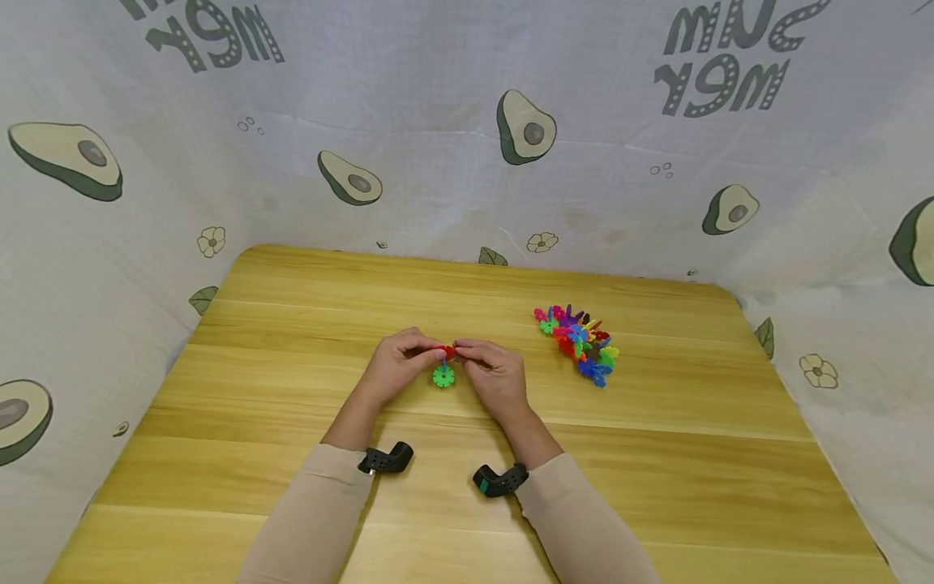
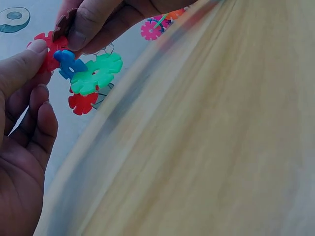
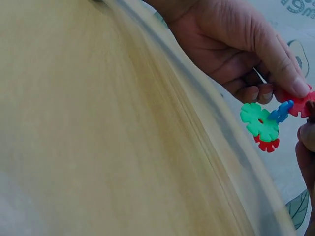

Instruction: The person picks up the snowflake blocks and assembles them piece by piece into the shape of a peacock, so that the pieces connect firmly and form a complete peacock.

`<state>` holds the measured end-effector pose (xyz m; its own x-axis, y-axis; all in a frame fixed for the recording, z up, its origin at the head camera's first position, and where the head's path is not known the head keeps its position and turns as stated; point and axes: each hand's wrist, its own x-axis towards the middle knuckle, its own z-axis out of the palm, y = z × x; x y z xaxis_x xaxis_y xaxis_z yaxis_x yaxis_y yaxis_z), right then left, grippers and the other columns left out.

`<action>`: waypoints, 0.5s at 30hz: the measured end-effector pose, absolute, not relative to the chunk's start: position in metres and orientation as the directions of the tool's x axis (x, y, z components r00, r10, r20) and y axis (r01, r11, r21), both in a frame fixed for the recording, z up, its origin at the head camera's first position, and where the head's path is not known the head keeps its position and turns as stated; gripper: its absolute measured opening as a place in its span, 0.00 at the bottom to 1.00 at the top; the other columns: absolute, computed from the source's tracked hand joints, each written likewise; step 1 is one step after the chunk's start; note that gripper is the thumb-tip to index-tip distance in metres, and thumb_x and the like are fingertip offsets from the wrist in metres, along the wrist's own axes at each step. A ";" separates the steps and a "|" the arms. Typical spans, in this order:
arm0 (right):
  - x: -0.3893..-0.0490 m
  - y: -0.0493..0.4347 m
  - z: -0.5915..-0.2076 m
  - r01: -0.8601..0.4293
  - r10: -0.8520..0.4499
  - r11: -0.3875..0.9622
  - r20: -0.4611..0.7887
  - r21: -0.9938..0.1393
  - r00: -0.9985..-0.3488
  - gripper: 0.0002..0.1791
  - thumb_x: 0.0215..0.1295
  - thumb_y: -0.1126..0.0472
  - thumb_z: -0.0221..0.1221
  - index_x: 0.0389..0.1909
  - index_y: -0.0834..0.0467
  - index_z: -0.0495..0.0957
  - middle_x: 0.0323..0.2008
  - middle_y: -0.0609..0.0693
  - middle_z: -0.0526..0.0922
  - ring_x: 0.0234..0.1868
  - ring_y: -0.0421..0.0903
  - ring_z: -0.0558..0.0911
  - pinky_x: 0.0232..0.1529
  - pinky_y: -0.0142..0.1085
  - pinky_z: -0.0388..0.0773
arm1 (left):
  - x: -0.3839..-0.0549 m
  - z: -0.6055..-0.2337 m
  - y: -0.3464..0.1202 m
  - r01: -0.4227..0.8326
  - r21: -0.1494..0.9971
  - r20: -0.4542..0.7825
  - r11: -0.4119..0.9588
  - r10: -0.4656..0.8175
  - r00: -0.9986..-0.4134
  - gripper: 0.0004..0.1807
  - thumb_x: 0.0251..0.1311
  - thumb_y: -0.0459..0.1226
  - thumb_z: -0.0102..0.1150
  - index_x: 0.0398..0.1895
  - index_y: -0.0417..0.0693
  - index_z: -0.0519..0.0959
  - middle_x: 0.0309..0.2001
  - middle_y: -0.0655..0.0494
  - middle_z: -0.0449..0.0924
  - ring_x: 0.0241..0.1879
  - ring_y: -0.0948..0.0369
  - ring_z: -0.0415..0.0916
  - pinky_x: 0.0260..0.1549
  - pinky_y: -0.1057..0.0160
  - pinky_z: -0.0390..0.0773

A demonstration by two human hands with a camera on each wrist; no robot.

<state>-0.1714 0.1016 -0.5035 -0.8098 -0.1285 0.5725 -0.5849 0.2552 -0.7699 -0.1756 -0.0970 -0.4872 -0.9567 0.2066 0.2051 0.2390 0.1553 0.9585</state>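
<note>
Above the middle of the table, my left hand (image 1: pixel 397 365) pinches a red snowflake disc (image 2: pixel 50 58) between thumb and fingers. Facing it, my right hand (image 1: pixel 499 380) pinches a brown snowflake disc (image 2: pixel 63 25) against the red one's edge; whether their slots interlock I cannot tell. From the held red disc hangs a short linked chain: a blue disc (image 2: pixel 70 65), then a green disc (image 2: pixel 98 73), with another red disc (image 2: pixel 82 102) partly hidden behind the green one. The fingers cover part of the held discs.
To the right of my hands, a heap of linked snowflake discs (image 1: pixel 580 337) in many colours lies on the wooden table (image 1: pixel 306 300). A white cloth printed with avocados (image 1: pixel 438 122) hangs behind the table and at both sides. Each wrist wears a black strap (image 1: pixel 387 460).
</note>
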 end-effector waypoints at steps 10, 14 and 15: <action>-0.177 0.126 -0.470 -0.456 0.054 0.647 0.633 -0.611 -0.772 0.12 0.64 0.69 0.64 0.49 0.64 0.85 0.49 0.59 0.88 0.49 0.56 0.87 0.54 0.47 0.85 | -0.177 -0.491 -0.101 0.201 0.960 0.189 0.192 0.082 -0.979 0.09 0.62 0.37 0.71 0.41 0.41 0.88 0.40 0.44 0.84 0.37 0.66 0.77 0.36 0.75 0.77; -0.183 0.161 -0.447 -0.241 0.310 0.691 0.581 -0.681 -0.752 0.10 0.68 0.63 0.63 0.46 0.63 0.85 0.50 0.60 0.85 0.56 0.60 0.78 0.58 0.53 0.77 | -0.178 -0.493 -0.100 0.197 0.960 0.184 0.198 0.081 -0.980 0.09 0.62 0.35 0.70 0.43 0.39 0.88 0.42 0.42 0.84 0.37 0.67 0.76 0.36 0.75 0.76; -0.183 0.170 -0.443 -0.149 0.364 0.694 0.522 -0.704 -0.771 0.12 0.70 0.60 0.62 0.49 0.62 0.85 0.53 0.60 0.83 0.59 0.61 0.75 0.59 0.54 0.75 | -0.178 -0.494 -0.099 0.198 0.959 0.184 0.201 0.084 -0.979 0.09 0.63 0.34 0.70 0.43 0.38 0.87 0.42 0.42 0.84 0.37 0.66 0.76 0.36 0.75 0.76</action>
<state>-0.1834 0.1702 -0.4426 -0.7713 0.3639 0.5222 -0.1491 0.6943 -0.7041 -0.1779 -0.0991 -0.4936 -0.9793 0.0837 0.1842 0.1976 0.2011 0.9594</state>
